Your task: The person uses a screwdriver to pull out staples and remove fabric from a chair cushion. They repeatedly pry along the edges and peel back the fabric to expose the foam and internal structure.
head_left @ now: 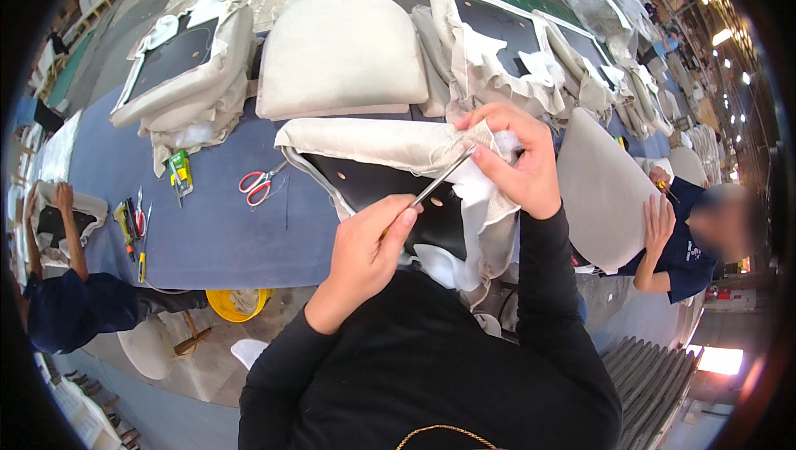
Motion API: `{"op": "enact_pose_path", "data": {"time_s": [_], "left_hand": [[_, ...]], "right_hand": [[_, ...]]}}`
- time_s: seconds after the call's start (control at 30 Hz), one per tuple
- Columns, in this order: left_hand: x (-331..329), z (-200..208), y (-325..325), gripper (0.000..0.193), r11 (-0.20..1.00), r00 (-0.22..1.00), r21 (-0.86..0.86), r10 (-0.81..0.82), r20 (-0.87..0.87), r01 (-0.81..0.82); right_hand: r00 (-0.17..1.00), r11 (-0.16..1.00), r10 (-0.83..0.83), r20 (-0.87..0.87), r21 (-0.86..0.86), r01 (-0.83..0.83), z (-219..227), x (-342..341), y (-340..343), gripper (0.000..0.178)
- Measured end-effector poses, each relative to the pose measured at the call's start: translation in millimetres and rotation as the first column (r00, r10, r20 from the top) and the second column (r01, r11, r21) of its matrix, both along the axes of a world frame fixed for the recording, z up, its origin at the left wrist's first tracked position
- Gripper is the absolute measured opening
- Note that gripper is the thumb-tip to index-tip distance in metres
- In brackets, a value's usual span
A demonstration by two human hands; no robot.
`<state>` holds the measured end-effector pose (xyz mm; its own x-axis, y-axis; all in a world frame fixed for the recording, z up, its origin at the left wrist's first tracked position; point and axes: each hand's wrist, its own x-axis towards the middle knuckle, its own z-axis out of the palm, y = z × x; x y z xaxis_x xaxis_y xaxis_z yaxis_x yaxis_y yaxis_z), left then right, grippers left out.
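In front of me an upholstered chair seat in beige fabric is tilted up, its black underside facing me. My left hand is closed round a screwdriver with a thin metal shaft; the fist hides most of its handle. The shaft's tip touches the fabric at the seat's upper right corner. There my right hand pinches the loose fabric edge, thumb close to the tip. White padding sticks out under the right fingers and along the right side.
Red-handled scissors and a green-yellow box lie on the blue-covered table. Padded seats, including a finished-looking one, line the far side. Co-workers handle pieces at left and right. A yellow bucket stands below the edge.
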<state>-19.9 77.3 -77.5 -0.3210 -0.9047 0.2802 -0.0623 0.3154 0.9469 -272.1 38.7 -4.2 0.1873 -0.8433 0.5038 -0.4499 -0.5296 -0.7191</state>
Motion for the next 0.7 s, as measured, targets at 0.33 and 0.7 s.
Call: {"op": "enact_pose_path", "data": {"time_s": [0.33, 0.7], "left_hand": [[-12.3, -16.8, 10.3, 0.021, 0.997, 0.988, 0.067, -0.056, 0.145, 0.047], [-21.2, -9.4, 2.7, 0.019, 1.000, 0.993, -0.008, -0.016, 0.116, 0.018]], "right_hand": [[0.994, 0.996, -0.069, 0.089, 0.062, 0.064, -6.6, -14.8, 9.4, 0.013], [0.980, 0.983, 0.166, 0.113, -0.103, -0.155, -14.9, -21.8, 9.7, 0.022]]}}
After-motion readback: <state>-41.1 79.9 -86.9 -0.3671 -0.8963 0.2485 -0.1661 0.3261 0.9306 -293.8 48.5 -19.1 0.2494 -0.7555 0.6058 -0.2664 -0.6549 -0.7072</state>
